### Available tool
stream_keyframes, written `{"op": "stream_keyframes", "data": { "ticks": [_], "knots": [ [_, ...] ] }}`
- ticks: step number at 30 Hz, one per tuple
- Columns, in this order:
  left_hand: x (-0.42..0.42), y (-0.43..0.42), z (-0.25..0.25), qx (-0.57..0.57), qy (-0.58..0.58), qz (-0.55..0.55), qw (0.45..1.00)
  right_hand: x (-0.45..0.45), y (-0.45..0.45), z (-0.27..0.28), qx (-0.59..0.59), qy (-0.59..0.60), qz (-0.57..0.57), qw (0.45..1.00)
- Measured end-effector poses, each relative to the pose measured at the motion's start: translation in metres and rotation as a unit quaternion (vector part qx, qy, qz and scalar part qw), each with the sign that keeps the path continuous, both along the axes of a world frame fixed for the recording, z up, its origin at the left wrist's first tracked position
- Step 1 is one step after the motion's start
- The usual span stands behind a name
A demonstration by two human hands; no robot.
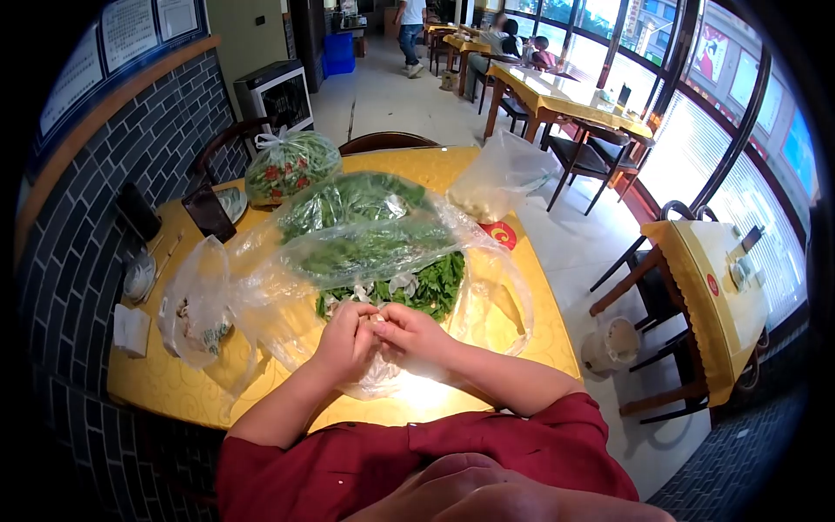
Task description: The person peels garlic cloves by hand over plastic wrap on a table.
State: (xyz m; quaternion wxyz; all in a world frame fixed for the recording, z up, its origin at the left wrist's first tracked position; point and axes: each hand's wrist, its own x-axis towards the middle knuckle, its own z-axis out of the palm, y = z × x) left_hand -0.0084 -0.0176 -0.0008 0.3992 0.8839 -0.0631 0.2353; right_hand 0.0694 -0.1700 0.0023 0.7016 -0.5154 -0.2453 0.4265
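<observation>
My left hand (346, 337) and my right hand (409, 334) meet at the table's near side, fingers closed and pinching together. Between the fingertips is a small pale piece (377, 318) that looks like a garlic clove; the fingers hide most of it. Just beyond my hands lie green leafy vegetables (444, 283) in a large, open clear plastic bag (348, 265). White papery flakes (403, 284) rest on the leaves. Crumpled clear plastic (378, 376) lies under my hands.
On the yellow-covered table (544, 335) stand a tied bag of greens and red pieces (291, 170), a bag with pale lumps (491, 187), a smaller bag (198, 304), a tissue pack (131, 331) and a dark box (209, 213). A bin (611, 346) stands right. A person (410, 30) is far back.
</observation>
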Motion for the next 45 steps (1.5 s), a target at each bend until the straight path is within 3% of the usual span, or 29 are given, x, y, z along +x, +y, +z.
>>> {"op": "stream_keyframes", "data": {
  "ticks": [1, 4, 5, 8, 9, 12, 14, 16, 22, 32, 35, 38, 41, 45],
  "knots": [
    [-0.001, 0.001, 0.002, -0.008, -0.002, 0.007, 1.000, 0.001, -0.001, 0.002, 0.002, 0.002, 0.002, 1.000],
    [-0.001, 0.007, 0.001, -0.321, 0.123, 0.013, 0.939, 0.009, -0.005, 0.004, -0.014, -0.030, 0.006, 0.999],
    [0.002, 0.007, -0.001, -0.387, 0.096, -0.004, 0.917, 0.013, -0.006, 0.002, -0.022, -0.047, 0.007, 0.999],
    [0.005, 0.022, -0.007, -0.361, 0.082, -0.056, 0.927, 0.018, -0.005, -0.009, -0.057, -0.276, -0.065, 0.957],
    [0.001, 0.024, -0.003, -0.439, 0.138, -0.092, 0.883, 0.018, -0.005, -0.009, -0.049, -0.350, -0.085, 0.932],
    [-0.001, 0.019, 0.006, -0.394, 0.218, -0.102, 0.887, 0.020, -0.007, -0.009, -0.022, -0.531, -0.124, 0.838],
    [-0.001, 0.016, 0.003, -0.346, 0.207, -0.078, 0.912, 0.021, -0.007, -0.010, -0.002, -0.607, -0.128, 0.784],
    [0.001, 0.014, 0.002, -0.337, 0.200, -0.063, 0.918, 0.017, -0.010, 0.001, -0.003, -0.632, -0.127, 0.764],
    [-0.002, 0.013, 0.013, -0.425, 0.233, -0.081, 0.871, 0.016, -0.012, 0.005, 0.032, -0.668, -0.147, 0.729],
    [-0.003, 0.008, 0.016, -0.383, 0.191, -0.123, 0.895, 0.014, -0.008, 0.000, 0.029, -0.747, -0.158, 0.645],
    [0.000, 0.016, 0.005, -0.326, 0.191, -0.134, 0.916, 0.015, -0.010, -0.003, 0.000, -0.758, -0.122, 0.641],
    [0.000, 0.023, 0.005, -0.376, 0.201, -0.131, 0.895, 0.007, -0.012, 0.015, -0.036, -0.683, -0.106, 0.721],
    [-0.001, 0.028, 0.015, -0.431, 0.175, -0.126, 0.876, 0.013, -0.012, 0.016, -0.053, -0.634, -0.117, 0.762],
    [-0.004, 0.031, 0.024, -0.331, 0.129, -0.068, 0.932, 0.020, -0.019, 0.037, -0.177, -0.602, -0.055, 0.776]
  ]
}}
